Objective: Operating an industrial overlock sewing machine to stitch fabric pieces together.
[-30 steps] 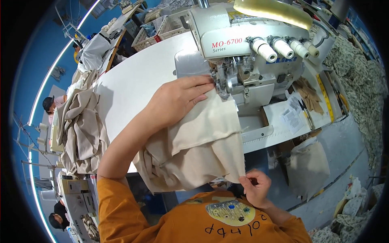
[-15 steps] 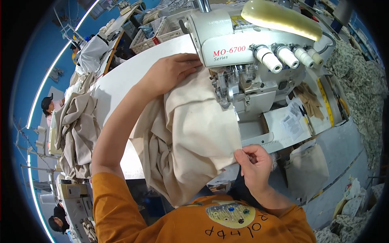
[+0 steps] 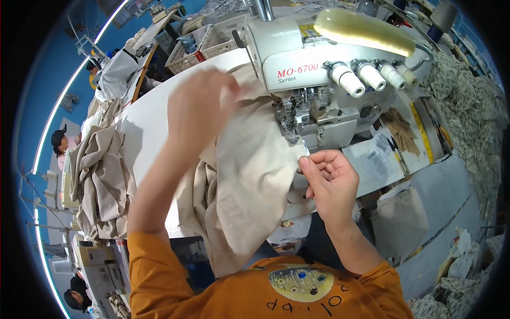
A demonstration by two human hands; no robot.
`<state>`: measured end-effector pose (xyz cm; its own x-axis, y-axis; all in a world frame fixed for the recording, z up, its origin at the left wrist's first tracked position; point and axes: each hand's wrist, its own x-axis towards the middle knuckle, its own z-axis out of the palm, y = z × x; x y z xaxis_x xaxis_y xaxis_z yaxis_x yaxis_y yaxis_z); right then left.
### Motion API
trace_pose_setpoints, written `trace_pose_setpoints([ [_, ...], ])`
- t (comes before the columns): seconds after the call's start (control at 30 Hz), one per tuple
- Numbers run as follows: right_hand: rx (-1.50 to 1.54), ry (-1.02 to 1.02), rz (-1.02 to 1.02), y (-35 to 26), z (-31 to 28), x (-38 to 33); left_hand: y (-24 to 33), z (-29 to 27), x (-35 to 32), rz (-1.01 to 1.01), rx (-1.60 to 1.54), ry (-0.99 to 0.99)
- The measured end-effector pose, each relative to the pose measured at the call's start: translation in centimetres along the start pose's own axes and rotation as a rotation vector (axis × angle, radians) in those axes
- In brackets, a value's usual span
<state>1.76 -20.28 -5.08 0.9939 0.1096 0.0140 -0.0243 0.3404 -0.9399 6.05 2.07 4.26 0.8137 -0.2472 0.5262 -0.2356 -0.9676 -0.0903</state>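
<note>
Head view: beige fabric lies on white sewing table, hanging over its near edge, R side next to presser foot of overlock machine. R hand pinches fabric's R edge btwn thumb & index finger, just below the foot. L hand, blurred, is over fabric's far L part; can't tell if gripping or touching. Machine has 4 tension knobs in 1 row. Snips lie nr table's near edge, R of machine; crates sit past far edge.
</note>
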Motion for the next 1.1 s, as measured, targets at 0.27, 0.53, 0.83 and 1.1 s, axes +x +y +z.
trace_pose_setpoints([
  [0.27, -0.047, -0.106, -0.001, 0.3, 0.0, 0.0, 6.9, -1.2, -7.7, 0.426, -0.134, -0.058],
  [0.53, -0.945, -0.096, -1.138, 2.0, -3.0, 0.9, 6.0, -1.4, -7.8, 0.466, -0.226, -0.041],
  [0.83, -1.017, -0.086, -1.227, 1.5, -2.0, 1.7, 5.8, -1.8, -7.3, 0.476, -0.236, -0.082],
  [1.1, -1.061, -0.064, -1.136, -0.1, -1.0, 2.4, 4.1, -0.7, -4.9, 0.368, -0.297, -0.129],
])
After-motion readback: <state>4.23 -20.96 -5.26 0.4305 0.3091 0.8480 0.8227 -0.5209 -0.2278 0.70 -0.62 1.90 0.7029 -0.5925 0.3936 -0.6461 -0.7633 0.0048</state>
